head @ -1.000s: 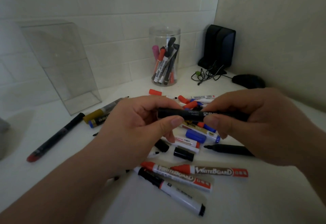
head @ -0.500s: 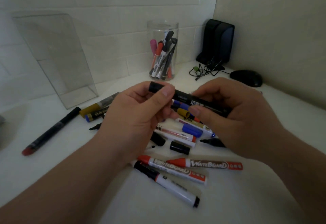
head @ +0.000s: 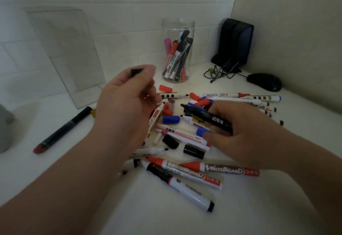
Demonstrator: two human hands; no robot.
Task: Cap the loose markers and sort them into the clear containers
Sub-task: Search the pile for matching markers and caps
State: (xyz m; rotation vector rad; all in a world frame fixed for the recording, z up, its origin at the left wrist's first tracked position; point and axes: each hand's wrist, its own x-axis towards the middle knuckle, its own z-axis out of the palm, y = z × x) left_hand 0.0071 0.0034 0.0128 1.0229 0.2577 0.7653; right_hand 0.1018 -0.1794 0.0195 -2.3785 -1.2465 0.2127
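My left hand pinches a small black cap between thumb and fingers, lifted above the pile. My right hand grips a black marker with its bare tip pointing left, low over the heap. Loose markers and caps in red, blue, black and white lie scattered on the white table. A round clear jar at the back holds several markers. A clear rectangular container leans by the wall on the left.
A long black marker with a red end lies apart at left. A black speaker, tangled cable and black mouse sit in the back right corner. A grey object stands at the left edge.
The cap has come off the black marker. My left hand carried the cap up and left, while my right hand lowered the uncapped marker toward the pile.
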